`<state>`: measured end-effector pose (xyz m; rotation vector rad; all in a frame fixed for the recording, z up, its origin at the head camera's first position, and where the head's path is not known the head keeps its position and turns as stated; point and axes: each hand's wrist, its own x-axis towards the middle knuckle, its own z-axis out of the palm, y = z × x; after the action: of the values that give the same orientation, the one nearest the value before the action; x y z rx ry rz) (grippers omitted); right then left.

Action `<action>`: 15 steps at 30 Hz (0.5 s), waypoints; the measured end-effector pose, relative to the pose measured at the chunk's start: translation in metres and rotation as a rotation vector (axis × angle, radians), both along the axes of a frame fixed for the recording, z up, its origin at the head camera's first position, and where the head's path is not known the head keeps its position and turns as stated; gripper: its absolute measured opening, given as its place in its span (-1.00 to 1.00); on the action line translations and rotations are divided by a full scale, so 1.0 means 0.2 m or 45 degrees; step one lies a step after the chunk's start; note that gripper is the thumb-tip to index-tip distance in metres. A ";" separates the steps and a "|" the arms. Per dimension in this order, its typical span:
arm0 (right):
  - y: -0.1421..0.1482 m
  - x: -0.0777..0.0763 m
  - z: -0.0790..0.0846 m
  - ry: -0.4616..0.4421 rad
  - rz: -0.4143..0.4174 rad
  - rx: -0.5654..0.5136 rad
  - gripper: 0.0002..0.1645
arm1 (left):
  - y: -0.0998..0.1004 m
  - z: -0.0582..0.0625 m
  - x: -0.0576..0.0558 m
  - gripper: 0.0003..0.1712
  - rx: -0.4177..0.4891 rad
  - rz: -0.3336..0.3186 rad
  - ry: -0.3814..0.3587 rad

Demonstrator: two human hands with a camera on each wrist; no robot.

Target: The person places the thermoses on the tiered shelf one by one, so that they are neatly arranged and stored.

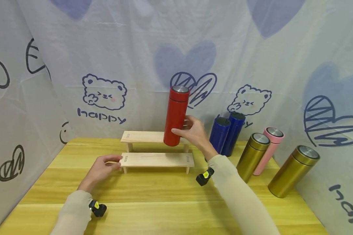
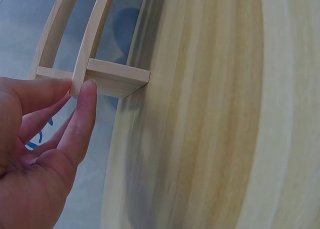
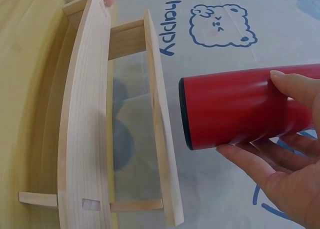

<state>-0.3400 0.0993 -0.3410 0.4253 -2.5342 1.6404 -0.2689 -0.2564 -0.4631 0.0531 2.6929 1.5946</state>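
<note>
My right hand (image 1: pixel 195 132) grips a red thermos flask (image 1: pixel 176 114) with a silver lid around its lower half. It hangs nearly upright in front of the upper step of a pale wooden two-step rack (image 1: pixel 157 160). In the right wrist view the flask's black base (image 3: pixel 185 114) stands apart from the rack's upper board (image 3: pixel 162 124). At the rack's left end, my left hand (image 1: pixel 101 169) pinches the edge of the lower board. The left wrist view shows thumb and finger on either side of that board's end (image 2: pixel 79 79).
Right of the rack stand two blue flasks (image 1: pixel 219 135), a gold flask (image 1: pixel 253 156), a pink flask (image 1: pixel 269 151) and another gold flask (image 1: pixel 294 171). A printed cloth (image 1: pixel 144 65) hangs behind the wooden table (image 1: pixel 153 209).
</note>
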 end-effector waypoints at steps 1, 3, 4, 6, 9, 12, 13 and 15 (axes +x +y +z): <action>-0.01 0.00 0.00 0.000 0.001 -0.003 -0.18 | 0.00 0.00 0.00 -0.54 0.004 0.000 0.000; -0.02 0.00 0.00 0.003 0.000 -0.004 -0.18 | 0.00 0.00 0.00 -0.53 0.008 -0.001 0.001; -0.02 0.00 0.00 0.004 0.003 -0.006 -0.17 | 0.00 0.00 0.00 -0.53 0.008 -0.001 0.001; -0.04 0.00 0.00 0.008 0.006 -0.011 -0.17 | 0.00 0.00 0.00 -0.54 0.009 0.000 0.003; -0.05 -0.01 0.00 0.009 0.012 -0.012 -0.18 | 0.00 0.00 0.00 -0.54 0.016 -0.001 0.008; -0.07 -0.01 0.01 0.007 0.016 -0.010 -0.19 | 0.00 0.00 0.00 -0.55 0.025 -0.006 0.018; -0.07 -0.01 0.01 0.005 0.019 -0.015 -0.19 | -0.01 0.00 0.00 -0.55 0.028 -0.007 0.023; -0.09 -0.02 0.01 0.001 0.024 -0.019 -0.19 | -0.01 0.00 0.00 -0.54 0.028 -0.018 0.038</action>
<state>-0.3436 0.0820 -0.3392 0.4501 -2.5233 1.6638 -0.2692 -0.2585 -0.4636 0.0963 2.6907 1.6333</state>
